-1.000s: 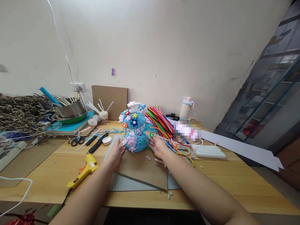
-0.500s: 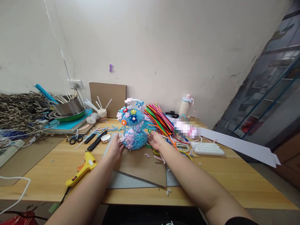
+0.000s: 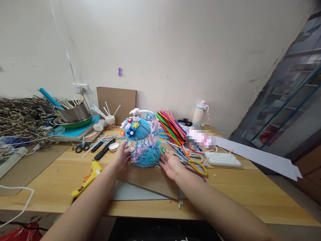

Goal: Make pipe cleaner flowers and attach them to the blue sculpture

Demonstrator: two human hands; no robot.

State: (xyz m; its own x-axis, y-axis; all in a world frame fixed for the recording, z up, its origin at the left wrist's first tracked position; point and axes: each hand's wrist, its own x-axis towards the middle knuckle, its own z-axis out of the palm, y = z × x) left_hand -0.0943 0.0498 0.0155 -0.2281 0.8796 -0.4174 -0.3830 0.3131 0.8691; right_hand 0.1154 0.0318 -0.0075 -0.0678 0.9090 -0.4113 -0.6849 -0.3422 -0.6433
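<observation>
A blue fuzzy pipe-cleaner craft (image 3: 146, 157), with a round base and a domed top dotted with small coloured flowers, stands upright on a cardboard sheet (image 3: 150, 179). A white stem with a pink flower arches over the dome. At the left of the base is my left hand (image 3: 122, 156), its fingers stretched toward the pink flowers there and partly hidden. My right hand (image 3: 172, 165) lies palm-up at the right side, fingers spread, tips at the base's edge. Neither hand's fingers wrap round the craft. Beside my right fingers is a green pipe-cleaner piece (image 3: 163, 150).
Left of the cardboard lie a yellow glue gun (image 3: 89, 179), black-handled scissors (image 3: 82, 146) and a white lid (image 3: 113, 147). Many coloured pipe cleaners (image 3: 173, 129) are heaped behind right, near yellow-handled pliers (image 3: 198, 166). A white case (image 3: 223, 159) and a bottle (image 3: 199, 113) are farther right.
The craft has turned between my hands, so the flower cluster now faces more to the left and more plain blue shows. It sits slightly nearer; my right palm has opened upward.
</observation>
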